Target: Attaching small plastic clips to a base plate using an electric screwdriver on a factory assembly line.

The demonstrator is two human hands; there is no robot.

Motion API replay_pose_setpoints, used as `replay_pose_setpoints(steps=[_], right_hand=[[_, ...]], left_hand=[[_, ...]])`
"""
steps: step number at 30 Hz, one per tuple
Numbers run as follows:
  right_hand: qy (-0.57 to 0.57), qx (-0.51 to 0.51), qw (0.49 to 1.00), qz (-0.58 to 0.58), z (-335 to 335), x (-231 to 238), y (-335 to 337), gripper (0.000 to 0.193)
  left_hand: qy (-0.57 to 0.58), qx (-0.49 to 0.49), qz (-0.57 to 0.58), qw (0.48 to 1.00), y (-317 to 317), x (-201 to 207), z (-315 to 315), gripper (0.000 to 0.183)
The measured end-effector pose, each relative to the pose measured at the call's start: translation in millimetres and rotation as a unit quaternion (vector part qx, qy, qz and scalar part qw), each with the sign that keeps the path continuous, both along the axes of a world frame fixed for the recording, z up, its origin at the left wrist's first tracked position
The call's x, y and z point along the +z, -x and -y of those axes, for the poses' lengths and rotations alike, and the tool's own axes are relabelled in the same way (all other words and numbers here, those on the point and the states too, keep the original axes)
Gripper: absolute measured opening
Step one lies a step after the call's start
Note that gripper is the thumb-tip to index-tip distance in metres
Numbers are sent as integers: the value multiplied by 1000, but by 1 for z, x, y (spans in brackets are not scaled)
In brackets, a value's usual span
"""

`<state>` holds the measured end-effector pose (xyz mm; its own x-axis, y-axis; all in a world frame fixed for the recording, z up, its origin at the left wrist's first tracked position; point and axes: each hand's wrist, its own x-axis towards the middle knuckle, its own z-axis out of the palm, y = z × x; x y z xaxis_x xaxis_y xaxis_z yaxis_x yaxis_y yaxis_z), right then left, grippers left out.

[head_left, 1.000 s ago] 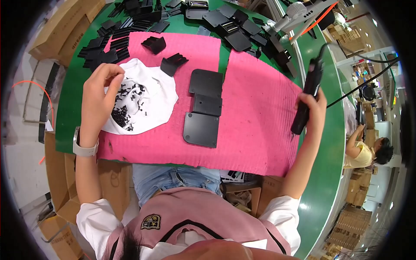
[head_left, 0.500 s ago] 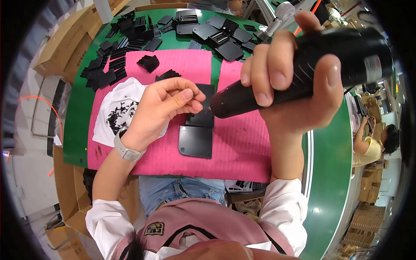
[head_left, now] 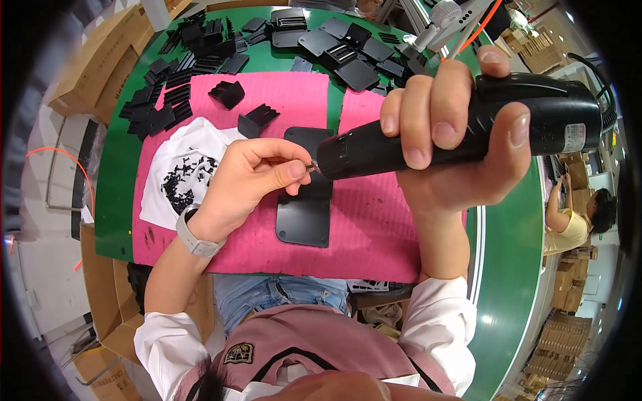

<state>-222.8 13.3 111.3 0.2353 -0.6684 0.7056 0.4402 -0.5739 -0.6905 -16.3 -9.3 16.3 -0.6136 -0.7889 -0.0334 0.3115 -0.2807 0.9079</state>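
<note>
Head view, looking down at a person seated at a green table (head_left: 508,267), part of it covered by a ribbed pink mat (head_left: 374,224). The right hand (head_left: 461,147) is wrapped firmly around a thick black power tool (head_left: 535,117), raised over the right side of the mat and lying nearly level, its narrow nose pointing left. The left hand (head_left: 257,175), with a pale watch (head_left: 200,246) on its wrist, has thumb and forefinger pinched on a tiny piece (head_left: 314,166) right at that nose; it is too small to tell whether this is a screw or the tool's bit.

Below the two hands, flat black panels lie in a column on the mat: the near panel (head_left: 302,224) shows clearly, the far panel (head_left: 307,137) is partly covered by the tool, and the middle is mostly hidden. To the left, a white cloth (head_left: 158,175) holds a scatter of small black screws (head_left: 179,187). Beyond it on the mat sit two black brackets (head_left: 227,95). Heaps of black parts (head_left: 354,75) spread along the far side of the table. At the far right stands a small white fan (head_left: 443,15); farther right, a co-worker (head_left: 560,237) in yellow is seen.
</note>
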Motion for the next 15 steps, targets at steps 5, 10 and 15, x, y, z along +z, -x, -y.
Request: replay_pose_setpoints(steps=[5,10,15], right_hand=[[-22,10,998,58,5,-9,-8,33],[-102,-61,985,128,1,-9,-18,29],[-47,-4,991,126,1,-17,-13,32]], left_hand=[[65,14,59,996,-2,5,-1,12],[99,24,33,994,-6,-2,-5,11],[-53,-10,-60,997,-3,-5,-7,12]])
